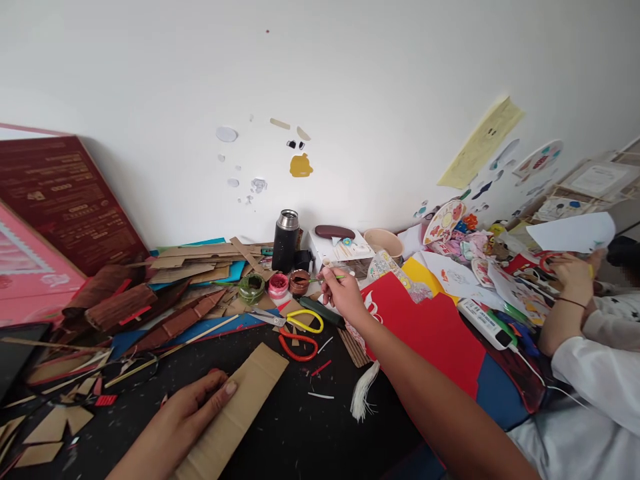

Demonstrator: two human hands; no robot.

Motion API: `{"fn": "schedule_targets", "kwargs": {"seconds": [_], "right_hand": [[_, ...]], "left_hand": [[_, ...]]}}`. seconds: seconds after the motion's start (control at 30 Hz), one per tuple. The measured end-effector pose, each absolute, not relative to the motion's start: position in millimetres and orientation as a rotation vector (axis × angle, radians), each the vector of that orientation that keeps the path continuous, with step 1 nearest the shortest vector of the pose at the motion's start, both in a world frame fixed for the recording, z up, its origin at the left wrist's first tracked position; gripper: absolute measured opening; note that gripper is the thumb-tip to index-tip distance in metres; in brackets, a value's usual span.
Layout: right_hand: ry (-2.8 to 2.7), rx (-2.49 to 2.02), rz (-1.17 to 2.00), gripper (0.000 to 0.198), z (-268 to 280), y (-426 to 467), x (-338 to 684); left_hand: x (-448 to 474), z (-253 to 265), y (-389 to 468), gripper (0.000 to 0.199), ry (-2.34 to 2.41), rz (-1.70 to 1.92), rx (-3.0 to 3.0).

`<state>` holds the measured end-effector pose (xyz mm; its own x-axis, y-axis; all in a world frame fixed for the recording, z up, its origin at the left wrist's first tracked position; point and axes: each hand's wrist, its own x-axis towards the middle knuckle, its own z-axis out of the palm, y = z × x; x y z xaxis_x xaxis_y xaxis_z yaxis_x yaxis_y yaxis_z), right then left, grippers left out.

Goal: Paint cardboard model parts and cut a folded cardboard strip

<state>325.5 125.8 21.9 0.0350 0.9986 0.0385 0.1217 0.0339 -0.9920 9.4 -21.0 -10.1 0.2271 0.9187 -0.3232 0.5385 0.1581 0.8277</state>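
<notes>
My left hand [193, 417] grips a flat strip of tan cardboard [253, 387], thumb on top, low over the black table. In my right hand [343, 293] is a thin green-handled paintbrush [316, 280], pinched between the fingers. Its far end reaches the open jar of brown paint [299, 283]; the bristles are too small to make out. Beside that jar stand a jar of pink-red paint [279, 287] and a jar of green paint [251, 288]. Scissors [303, 325] with one yellow and one red handle lie in front of the jars.
A black flask [286, 241] stands behind the jars. Brown-painted cardboard pieces [175, 323] and scraps [53, 423] lie left. To the right are red paper [425, 333], a white tassel [365, 393] and a power strip [483, 323]. Another person's arm [567, 303] is at far right.
</notes>
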Motion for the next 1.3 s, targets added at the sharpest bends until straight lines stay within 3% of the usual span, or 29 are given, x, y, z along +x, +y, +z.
{"fn": "schedule_targets", "kwargs": {"seconds": [0.33, 0.53, 0.7, 0.97, 1.07, 1.2, 1.3], "right_hand": [[-1.064, -1.366, 1.248, 0.062, 5.8, 93.5, 319.2], [-1.271, -1.39, 1.358, 0.045, 11.4, 74.1, 302.3], [-1.686, -1.327, 1.056, 0.027, 25.5, 88.9, 267.8], [-2.295, -1.324, 0.512, 0.051, 49.8, 118.8, 197.4], [-2.481, -1.295, 0.319, 0.044, 46.0, 127.5, 182.7], [-2.488, -1.315, 0.24, 0.03, 40.9, 136.8, 180.1], [-2.35, -1.354, 0.32, 0.033, 43.8, 142.3, 189.9]], "left_hand": [[10.7, -12.7, -21.9, 0.065, 1.397, 0.492, 1.543], [11.5, -15.5, -23.0, 0.057, 1.386, 0.553, 1.535], [11.9, -16.2, -23.9, 0.059, 1.356, 0.527, 1.537], [13.0, -16.1, -24.2, 0.061, 1.326, 0.482, 1.576], [14.2, -13.4, -23.3, 0.061, 1.322, 0.486, 1.597], [15.0, -10.6, -23.3, 0.06, 1.33, 0.457, 1.62], [16.2, -9.5, -23.9, 0.059, 1.329, 0.456, 1.635]]}}
